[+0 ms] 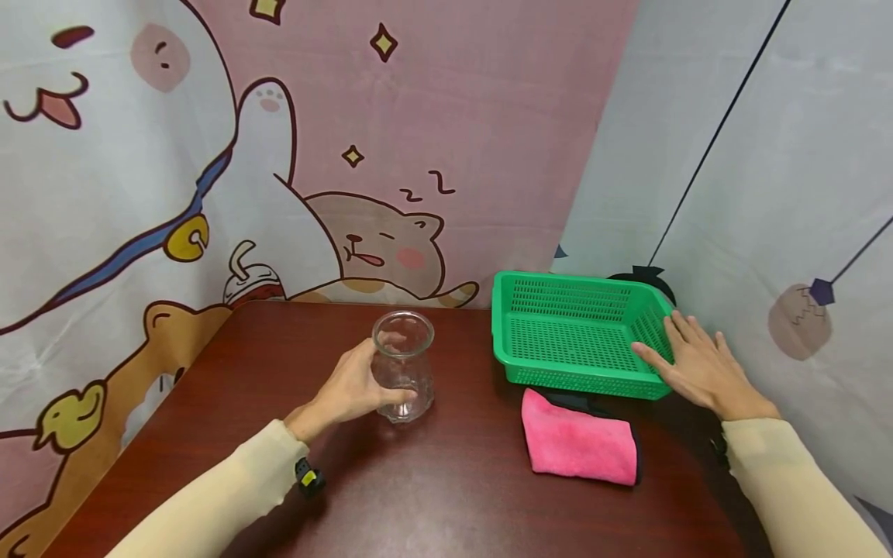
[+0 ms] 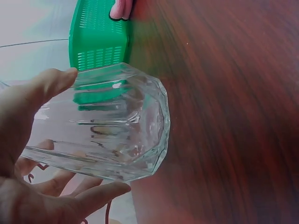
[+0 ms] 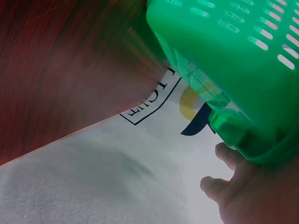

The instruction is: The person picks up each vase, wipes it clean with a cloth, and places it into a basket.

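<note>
My left hand [image 1: 352, 387] grips a clear glass vase [image 1: 405, 364] from its left side, thumb across the front and fingers behind. The vase has a flared round rim and stands upright over the left-middle of the table; its faceted base [image 2: 159, 126] shows in the left wrist view. At the right end of a green plastic basket [image 1: 572, 373] is my right hand [image 1: 705, 372], fingers straight and spread, thumb reaching over the rim. Part of that hand is hidden behind the basket in the right wrist view. A folded pink cloth [image 1: 582, 442] with a dark edge lies in front of the basket.
The brown table [image 1: 446, 496] has a glossy top. Behind it and on both sides hang cartoon-printed curtains [image 1: 488, 139], close to the table's back edge and to my right hand. The basket has perforated walls and stands at the back right.
</note>
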{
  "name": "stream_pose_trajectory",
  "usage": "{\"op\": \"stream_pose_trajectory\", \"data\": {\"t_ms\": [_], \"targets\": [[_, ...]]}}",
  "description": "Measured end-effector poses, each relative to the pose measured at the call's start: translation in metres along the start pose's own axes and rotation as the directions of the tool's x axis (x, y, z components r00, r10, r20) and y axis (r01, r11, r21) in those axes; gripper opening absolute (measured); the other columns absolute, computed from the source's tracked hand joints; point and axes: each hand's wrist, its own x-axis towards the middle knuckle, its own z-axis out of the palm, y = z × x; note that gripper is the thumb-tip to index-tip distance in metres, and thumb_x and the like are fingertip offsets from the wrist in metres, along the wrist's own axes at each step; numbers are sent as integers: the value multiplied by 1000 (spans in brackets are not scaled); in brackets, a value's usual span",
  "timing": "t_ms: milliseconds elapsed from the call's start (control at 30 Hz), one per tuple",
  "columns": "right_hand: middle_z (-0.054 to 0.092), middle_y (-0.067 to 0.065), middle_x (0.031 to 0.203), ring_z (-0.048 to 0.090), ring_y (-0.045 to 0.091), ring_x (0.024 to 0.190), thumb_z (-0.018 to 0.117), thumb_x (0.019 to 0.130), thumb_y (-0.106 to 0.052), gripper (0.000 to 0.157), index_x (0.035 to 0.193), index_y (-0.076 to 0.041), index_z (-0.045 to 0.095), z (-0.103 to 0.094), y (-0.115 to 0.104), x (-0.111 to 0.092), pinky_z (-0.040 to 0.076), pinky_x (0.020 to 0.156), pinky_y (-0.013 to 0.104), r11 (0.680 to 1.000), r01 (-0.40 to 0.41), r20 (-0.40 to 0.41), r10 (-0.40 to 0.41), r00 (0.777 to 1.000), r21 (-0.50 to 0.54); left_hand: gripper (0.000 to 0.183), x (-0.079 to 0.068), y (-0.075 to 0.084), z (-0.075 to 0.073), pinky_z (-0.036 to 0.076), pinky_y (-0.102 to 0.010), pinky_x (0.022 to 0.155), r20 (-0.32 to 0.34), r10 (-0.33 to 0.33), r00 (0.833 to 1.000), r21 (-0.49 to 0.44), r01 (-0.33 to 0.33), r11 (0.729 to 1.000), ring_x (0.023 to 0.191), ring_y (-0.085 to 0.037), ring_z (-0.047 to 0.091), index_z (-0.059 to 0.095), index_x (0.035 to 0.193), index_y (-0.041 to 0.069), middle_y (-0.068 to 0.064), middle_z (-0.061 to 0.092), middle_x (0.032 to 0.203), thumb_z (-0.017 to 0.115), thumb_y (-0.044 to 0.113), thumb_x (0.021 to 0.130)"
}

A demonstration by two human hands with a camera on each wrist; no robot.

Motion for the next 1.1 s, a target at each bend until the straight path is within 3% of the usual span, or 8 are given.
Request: {"op": "stream_pose_trajectory", "data": {"t_ms": [133, 300, 500, 733, 933, 1100], "targets": [[9, 41, 189, 7, 68, 175, 41, 118, -74, 110, 179, 14, 16, 0, 0, 0, 0, 133, 94, 1000, -1, -1, 1, 1000, -1, 94, 5, 3, 3, 63, -58, 111, -36, 69, 997, 29, -68, 997, 134, -30, 75, 66, 157, 15, -8, 79, 145, 113, 27, 76], [8, 41, 189, 5, 68, 175, 41, 118, -74, 110, 180, 14, 14, 0, -1, -1, -3, 133, 94, 1000, 3, 7, -3, 1000, 0, 96, 14, 14, 1, 63, -55, 106, -87, 97, 991, 59, -93, 994, 128, -29, 74, 66, 159, 19, -9, 78, 140, 112, 30, 75], [7, 40, 190, 4, 67, 176, 41, 118, -75, 111, 180, 13, 14, -1, -2, -2, -6, 133, 93, 1000, 1, 1, -1, 1000, -4, 97, 32, 40, -4, 64, -57, 105, -106, 100, 989, 81, -91, 993, 128, -30, 74, 66, 162, 25, -6, 76, 139, 111, 35, 77], [9, 40, 190, 5, 67, 176, 43, 117, -75, 111, 180, 12, 15, -1, -2, -4, -4, 132, 94, 1000, 5, -9, -5, 1000, -11, 96, 53, 72, -2, 68, -53, 93, -115, 125, 985, 176, -104, 979, 114, -30, 73, 66, 161, 25, -6, 73, 129, 108, 43, 76], [9, 40, 190, 6, 67, 175, 43, 117, -75, 111, 180, 12, 16, -1, -2, -4, -4, 133, 94, 1000, 5, -8, -5, 1000, -10, 99, 72, 98, 3, 68, -56, 97, -103, 90, 991, 200, -68, 977, 124, -31, 72, 59, 162, 23, -5, 74, 138, 105, 45, 78], [9, 39, 190, 6, 68, 175, 43, 117, -76, 112, 180, 13, 17, 0, -1, -3, -6, 133, 93, 1000, 5, -6, -5, 1000, -2, 93, 90, 119, 11, 68, -53, 91, -106, 66, 992, 232, -40, 972, 117, -28, 72, 56, 154, 24, -1, 76, 136, 105, 47, 79]]}}
